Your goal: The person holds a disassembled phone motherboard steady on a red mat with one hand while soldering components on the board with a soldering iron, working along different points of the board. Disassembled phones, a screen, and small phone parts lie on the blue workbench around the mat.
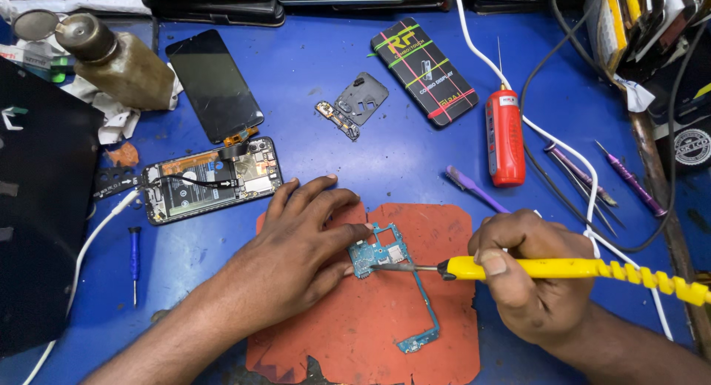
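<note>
A small blue-green circuit board (385, 255) lies on an orange-red mat (378, 326). My left hand (304, 240) rests flat on the mat, its fingertips pressing the board's left edge. My right hand (529, 270) grips a yellow-handled soldering iron (570, 269), and the iron's metal tip touches the board near its lower left part. A thin strip of the board runs down to a small end piece (416, 342).
An opened phone body (211, 181) and a loose black screen (213, 85) lie at the left. A brown bottle (122, 62), a red tool (505, 137), a purple pry tool (474, 188), tweezers (581, 177), a blue screwdriver (134, 259), small phone parts (355, 103), a striped black box (424, 70) and white cables (555, 144) surround the mat.
</note>
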A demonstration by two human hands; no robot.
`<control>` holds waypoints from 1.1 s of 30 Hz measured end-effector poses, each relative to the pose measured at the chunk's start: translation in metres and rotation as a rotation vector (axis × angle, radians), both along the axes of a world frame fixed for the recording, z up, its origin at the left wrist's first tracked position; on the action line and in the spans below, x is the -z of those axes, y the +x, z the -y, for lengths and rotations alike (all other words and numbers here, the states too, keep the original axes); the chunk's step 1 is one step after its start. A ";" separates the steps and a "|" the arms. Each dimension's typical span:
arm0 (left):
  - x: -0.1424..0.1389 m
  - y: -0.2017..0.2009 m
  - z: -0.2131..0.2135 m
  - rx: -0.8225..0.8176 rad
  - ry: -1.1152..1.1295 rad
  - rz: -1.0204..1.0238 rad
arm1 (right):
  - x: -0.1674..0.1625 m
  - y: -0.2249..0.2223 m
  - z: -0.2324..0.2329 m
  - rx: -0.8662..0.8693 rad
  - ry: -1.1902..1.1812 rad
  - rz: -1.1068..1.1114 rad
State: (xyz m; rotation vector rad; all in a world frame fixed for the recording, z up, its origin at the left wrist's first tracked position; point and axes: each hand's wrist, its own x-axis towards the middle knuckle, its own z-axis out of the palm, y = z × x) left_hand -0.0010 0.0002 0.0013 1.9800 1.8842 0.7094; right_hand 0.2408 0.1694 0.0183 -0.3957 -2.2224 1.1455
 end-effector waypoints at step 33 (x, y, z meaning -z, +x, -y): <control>0.000 0.000 -0.001 0.003 -0.010 -0.005 | 0.002 0.001 -0.002 -0.057 -0.058 -0.019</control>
